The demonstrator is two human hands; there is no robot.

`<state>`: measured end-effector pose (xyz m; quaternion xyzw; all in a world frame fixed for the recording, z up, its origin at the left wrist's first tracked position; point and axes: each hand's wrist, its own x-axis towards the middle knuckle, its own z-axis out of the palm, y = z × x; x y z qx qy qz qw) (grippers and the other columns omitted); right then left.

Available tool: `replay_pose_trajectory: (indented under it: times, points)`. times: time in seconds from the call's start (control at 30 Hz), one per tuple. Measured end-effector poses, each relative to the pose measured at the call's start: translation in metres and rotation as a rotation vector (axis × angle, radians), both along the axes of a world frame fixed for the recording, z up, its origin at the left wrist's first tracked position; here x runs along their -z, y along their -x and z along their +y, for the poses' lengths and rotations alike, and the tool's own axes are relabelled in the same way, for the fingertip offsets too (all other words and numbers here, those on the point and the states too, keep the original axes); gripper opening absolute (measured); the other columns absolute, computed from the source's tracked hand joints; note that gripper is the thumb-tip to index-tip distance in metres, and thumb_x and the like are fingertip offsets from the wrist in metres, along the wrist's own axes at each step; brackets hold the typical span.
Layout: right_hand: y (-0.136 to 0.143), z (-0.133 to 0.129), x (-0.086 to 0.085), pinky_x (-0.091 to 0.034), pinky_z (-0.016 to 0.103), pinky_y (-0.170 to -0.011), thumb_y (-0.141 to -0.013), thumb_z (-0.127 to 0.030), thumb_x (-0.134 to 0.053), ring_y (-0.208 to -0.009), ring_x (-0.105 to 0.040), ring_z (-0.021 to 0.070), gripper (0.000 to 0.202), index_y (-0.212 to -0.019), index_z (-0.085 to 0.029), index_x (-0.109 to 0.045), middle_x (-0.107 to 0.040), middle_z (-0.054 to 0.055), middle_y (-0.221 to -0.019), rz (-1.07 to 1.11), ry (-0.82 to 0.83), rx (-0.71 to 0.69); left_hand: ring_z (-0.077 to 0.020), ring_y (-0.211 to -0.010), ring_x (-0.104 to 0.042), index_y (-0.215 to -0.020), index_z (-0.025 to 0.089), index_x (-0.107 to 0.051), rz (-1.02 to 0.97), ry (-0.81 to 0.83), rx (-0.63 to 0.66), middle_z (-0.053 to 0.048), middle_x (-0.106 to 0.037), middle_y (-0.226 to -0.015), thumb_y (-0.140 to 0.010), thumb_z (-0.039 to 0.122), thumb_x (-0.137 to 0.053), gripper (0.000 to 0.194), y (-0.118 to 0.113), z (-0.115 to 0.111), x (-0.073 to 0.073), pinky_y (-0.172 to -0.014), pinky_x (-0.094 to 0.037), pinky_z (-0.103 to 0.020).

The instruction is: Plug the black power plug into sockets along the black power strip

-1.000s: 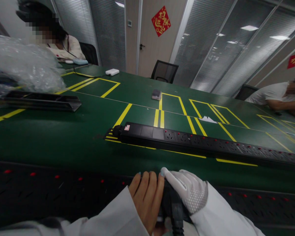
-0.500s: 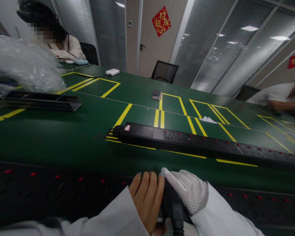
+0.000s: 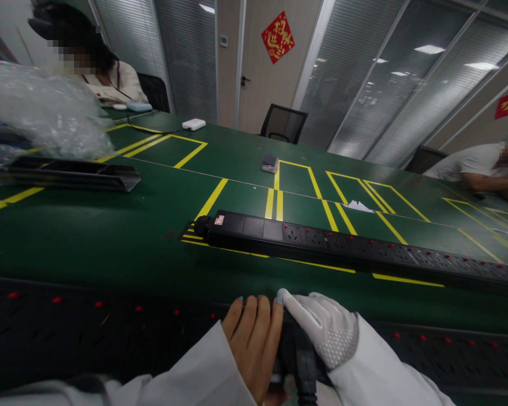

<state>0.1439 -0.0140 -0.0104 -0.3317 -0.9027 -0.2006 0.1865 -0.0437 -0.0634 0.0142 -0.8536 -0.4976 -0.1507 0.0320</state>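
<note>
At the bottom centre, my bare left hand [image 3: 256, 344] and my right hand [image 3: 325, 328] in a white dotted glove lie side by side. Between them is a black plug with a thick cable [image 3: 302, 358]; both hands are wrapped round this black part, whose far side is hidden. Beneath them a long black power strip [image 3: 122, 332] with red lights runs across the near edge of the view. Beyond my hands, a second black power strip [image 3: 313, 237] with sockets and red lights rests on the green table [image 3: 152, 225].
Clear plastic wrap [image 3: 46, 107] and a black metal channel [image 3: 71, 175] lie at the left. A small dark box [image 3: 270, 163], a white device [image 3: 193, 124] and a torn white paper [image 3: 359, 206] are farther back. Two people sit across the table, at the far left and right.
</note>
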Motion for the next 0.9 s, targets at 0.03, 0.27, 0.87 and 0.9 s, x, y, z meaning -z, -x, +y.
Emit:
replay_pose_trajectory:
  times: [0.03, 0.27, 0.87, 0.9]
  points:
    - [0.0002, 0.0001, -0.0005, -0.053, 0.033, -0.068, -0.092, -0.011, -0.033, -0.074, -0.065, 0.016, 0.033, -0.122, -0.014, -0.046, -0.069, 0.003, -0.091, -0.004, -0.005, -0.002, -0.0292, -0.111, -0.055, -0.122, 0.009, -0.055, -0.002, -0.01, 0.002, -0.012, -0.058, -0.122, -0.077, 0.044, -0.053, 0.057, 0.0002, -0.0001, 0.0009, -0.098, -0.036, -0.039]
    - [0.0025, 0.0023, -0.0017, -0.051, 0.032, -0.065, -0.092, -0.008, -0.032, -0.069, -0.065, 0.0152, 0.031, -0.118, -0.014, -0.048, -0.069, 0.001, -0.088, 0.02, -0.021, -0.011, -0.0287, -0.109, -0.056, -0.121, 0.01, -0.056, 0.005, -0.04, -0.009, -0.012, -0.059, -0.121, -0.079, 0.046, -0.05, 0.057, -0.001, 0.0004, 0.0067, -0.097, -0.035, -0.039]
    - [0.0076, 0.0025, -0.0021, -0.048, 0.031, -0.059, -0.094, -0.009, -0.027, -0.063, -0.062, 0.0154, 0.031, -0.112, -0.016, -0.051, -0.069, -0.001, -0.08, 0.101, -0.072, 0.012, -0.0277, -0.109, -0.056, -0.121, 0.01, -0.056, 0.023, -0.068, 0.001, -0.011, -0.059, -0.121, -0.076, 0.052, -0.054, 0.061, 0.0004, 0.0012, 0.0073, -0.097, -0.033, -0.038]
    - [0.0067, 0.0019, -0.0021, -0.049, 0.03, -0.061, -0.094, -0.009, -0.028, -0.065, -0.062, 0.0153, 0.03, -0.113, -0.015, -0.05, -0.069, -0.001, -0.082, 0.072, -0.049, 0.007, -0.0276, -0.109, -0.056, -0.121, 0.01, -0.056, 0.029, -0.076, 0.005, -0.011, -0.059, -0.12, -0.076, 0.052, -0.054, 0.062, 0.0006, 0.0013, 0.0076, -0.097, -0.033, -0.038]
